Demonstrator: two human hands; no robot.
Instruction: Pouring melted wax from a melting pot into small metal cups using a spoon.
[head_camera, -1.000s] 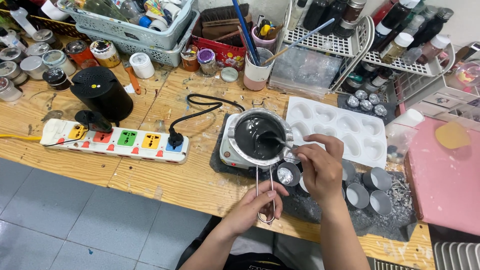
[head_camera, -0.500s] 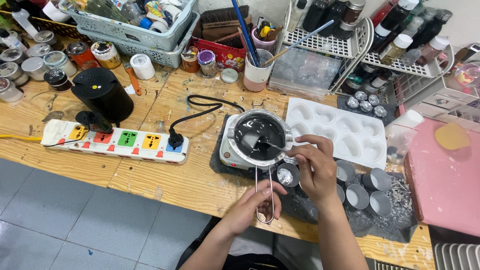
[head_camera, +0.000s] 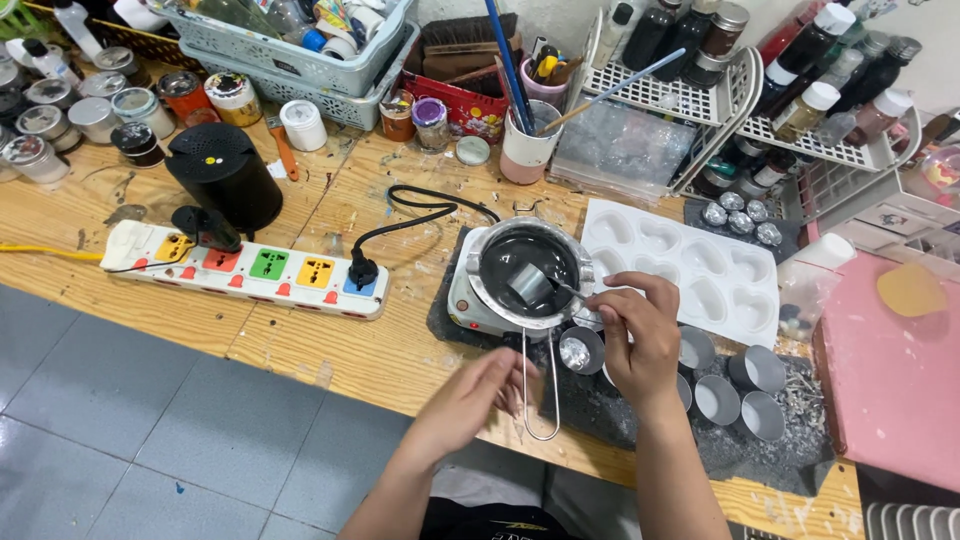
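A metal melting pot (head_camera: 487, 262) of dark grey liquid sits on a small white hotplate (head_camera: 463, 303), its wire handle (head_camera: 541, 400) pointing toward me. My right hand (head_camera: 640, 338) pinches a thin spoon (head_camera: 568, 290), whose bowl is lifted flat over the liquid. My left hand (head_camera: 468, 398) lies just left of the wire handle with its fingers stretched out, the tips at the wire, gripping nothing. A small metal cup (head_camera: 579, 351) with silvery contents stands right under my right hand.
Several empty metal cups (head_camera: 717, 399) stand on a grey mat right of the pot, behind them a white heart mould (head_camera: 690, 265). A power strip (head_camera: 250, 268) and black cylinder (head_camera: 225, 175) lie left. Pink board (head_camera: 890, 370) at right; racks of bottles (head_camera: 800, 80) behind.
My left hand has let go of the wire handle and slid left with its fingers opened. The spoon in my right hand has risen from the liquid. The view shifted slightly.
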